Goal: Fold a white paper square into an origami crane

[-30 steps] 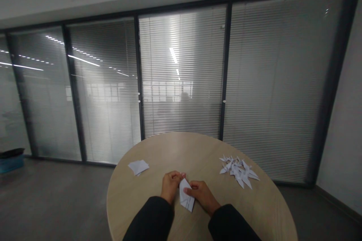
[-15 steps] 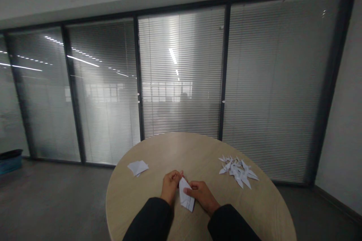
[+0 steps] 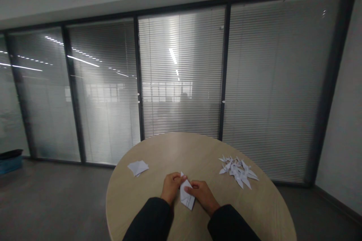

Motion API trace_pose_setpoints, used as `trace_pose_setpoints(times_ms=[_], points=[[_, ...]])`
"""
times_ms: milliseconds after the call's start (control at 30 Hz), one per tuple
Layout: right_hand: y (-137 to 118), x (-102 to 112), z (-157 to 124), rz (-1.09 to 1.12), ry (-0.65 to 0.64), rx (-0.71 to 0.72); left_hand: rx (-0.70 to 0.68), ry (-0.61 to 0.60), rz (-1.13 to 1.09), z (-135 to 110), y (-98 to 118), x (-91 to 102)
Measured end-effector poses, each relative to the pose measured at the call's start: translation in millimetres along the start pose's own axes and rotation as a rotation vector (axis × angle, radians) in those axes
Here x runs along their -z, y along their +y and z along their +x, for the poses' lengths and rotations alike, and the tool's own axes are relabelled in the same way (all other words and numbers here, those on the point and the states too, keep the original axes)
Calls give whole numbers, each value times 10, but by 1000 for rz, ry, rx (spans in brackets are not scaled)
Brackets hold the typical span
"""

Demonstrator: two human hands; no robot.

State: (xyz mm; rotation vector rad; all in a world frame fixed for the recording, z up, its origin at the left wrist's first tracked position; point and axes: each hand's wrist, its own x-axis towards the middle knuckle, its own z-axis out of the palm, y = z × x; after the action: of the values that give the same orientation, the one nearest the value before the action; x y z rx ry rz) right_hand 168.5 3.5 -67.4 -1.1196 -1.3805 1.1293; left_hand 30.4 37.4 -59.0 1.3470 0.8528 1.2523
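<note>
A folded white paper piece point(image 3: 186, 194) lies on the round wooden table point(image 3: 147, 199) right in front of me, between both hands. My left hand point(image 3: 171, 186) pinches its upper tip with curled fingers. My right hand point(image 3: 201, 194) presses and grips its right edge, fingers closed on the paper. Dark sleeves cover both forearms.
A heap of several folded white paper figures point(image 3: 238, 170) lies on the table's right side. A small stack of flat white sheets point(image 3: 138, 167) sits at its left. Glass walls with blinds stand behind the table; a dark bin point(image 3: 10, 159) is on the floor far left.
The left hand's fingers have slid slightly right, closing onto the paper's upper tip. The paper and right hand stay almost where they were.
</note>
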Motion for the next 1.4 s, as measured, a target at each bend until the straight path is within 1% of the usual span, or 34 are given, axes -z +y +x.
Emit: trace_pose_setpoints(times_ms=[200, 567, 800, 933, 1133, 1267, 1400], points=[[-8, 10, -1, 32, 20, 5, 68, 17, -95, 17, 5, -8], [41, 15, 27, 13, 4, -9, 11, 51, -72, 16, -35, -3], [-21, 21, 3, -85, 36, 91, 10, 18, -92, 45, -56, 4], [-6, 33, 12, -131, 47, 118, 5, 19, -71, 35, -31, -6], [32, 56, 38, -280, 91, 199, 2, 40, -49, 39, -39, -18], [51, 47, 51, -280, 90, 192, 8, 67, -35, 58, -80, -19], [44, 23, 36, -168, 61, 126, 2, 108, -60, 53, -59, -16]])
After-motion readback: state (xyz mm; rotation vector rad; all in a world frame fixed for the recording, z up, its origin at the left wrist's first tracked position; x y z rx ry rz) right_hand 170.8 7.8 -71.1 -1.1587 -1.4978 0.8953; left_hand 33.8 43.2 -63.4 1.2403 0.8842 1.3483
